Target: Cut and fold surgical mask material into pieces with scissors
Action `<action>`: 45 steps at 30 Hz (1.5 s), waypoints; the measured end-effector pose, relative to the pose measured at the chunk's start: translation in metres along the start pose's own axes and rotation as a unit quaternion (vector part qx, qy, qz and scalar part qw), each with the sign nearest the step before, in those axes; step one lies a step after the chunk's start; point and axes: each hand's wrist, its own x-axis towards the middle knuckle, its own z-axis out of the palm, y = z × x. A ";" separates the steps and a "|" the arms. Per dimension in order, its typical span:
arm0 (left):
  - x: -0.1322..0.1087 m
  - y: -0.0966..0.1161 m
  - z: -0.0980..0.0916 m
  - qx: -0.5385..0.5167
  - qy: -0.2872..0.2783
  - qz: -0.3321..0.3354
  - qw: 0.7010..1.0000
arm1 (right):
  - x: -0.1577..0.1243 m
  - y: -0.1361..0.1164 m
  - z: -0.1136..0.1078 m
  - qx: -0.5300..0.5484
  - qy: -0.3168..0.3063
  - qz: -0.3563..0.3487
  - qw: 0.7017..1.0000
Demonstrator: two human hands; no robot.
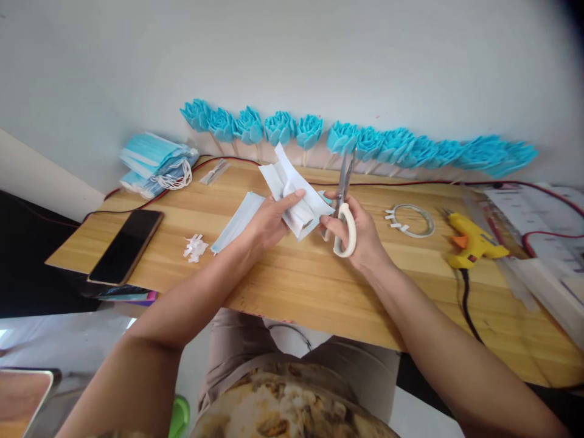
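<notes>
Left hand: my left hand (pixel 269 222) is at the middle of the frame, thumb and fingers pinched on a folded piece of white and pale blue face-mask fabric (pixel 296 194), held just above the table
Right hand: my right hand (pixel 360 234), just right of centre, is closed through the loops of steel scissors with cream plastic handles (pixel 345 201); the blades point up towards the wall and look nearly together, just right of the fabric, and I cannot tell whether they touch it
Fabric: it stands up between my two hands, its top corner reaching the upper middle of the frame
Table: a light wooden table (pixel 296 286) runs across the middle of the frame
Left of my hands: a flat pale blue mask strip (pixel 237 222) lies by my left wrist, near a little heap of white scraps (pixel 195 247); further left lies a black smartphone (pixel 126 245), and a stack of blue surgical masks (pixel 152 161) sits at the back left corner
Right of my hands: a thin white ring (pixel 413 220), then a yellow hot-glue gun with a black cord (pixel 474 243)
Back edge: a row of blue fabric roses (pixel 365 141) leans against the white wall, with a red cable (pixel 410 182) running below them
</notes>
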 end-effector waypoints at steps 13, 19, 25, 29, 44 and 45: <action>0.000 -0.002 -0.006 0.112 0.029 -0.051 0.992 | -0.001 -0.004 -0.002 -0.029 -0.001 -0.007 1.000; -0.001 -0.002 -0.007 0.135 0.048 -0.017 0.990 | 0.003 -0.004 -0.003 -0.037 0.032 -0.020 0.999; -0.001 0.002 -0.006 0.136 0.062 -0.008 0.989 | 0.001 -0.007 -0.001 -0.031 0.007 -0.003 0.999; 0.004 0.007 -0.011 0.160 0.111 0.026 0.980 | -0.005 -0.023 -0.004 -0.093 -0.037 -0.003 0.995; 0.013 0.025 -0.020 0.035 0.146 0.091 0.984 | -0.005 -0.028 -0.009 -0.093 -0.182 0.146 0.968; 0.013 0.025 -0.020 0.034 0.142 0.088 0.985 | -0.005 -0.028 -0.009 -0.091 -0.182 0.143 0.969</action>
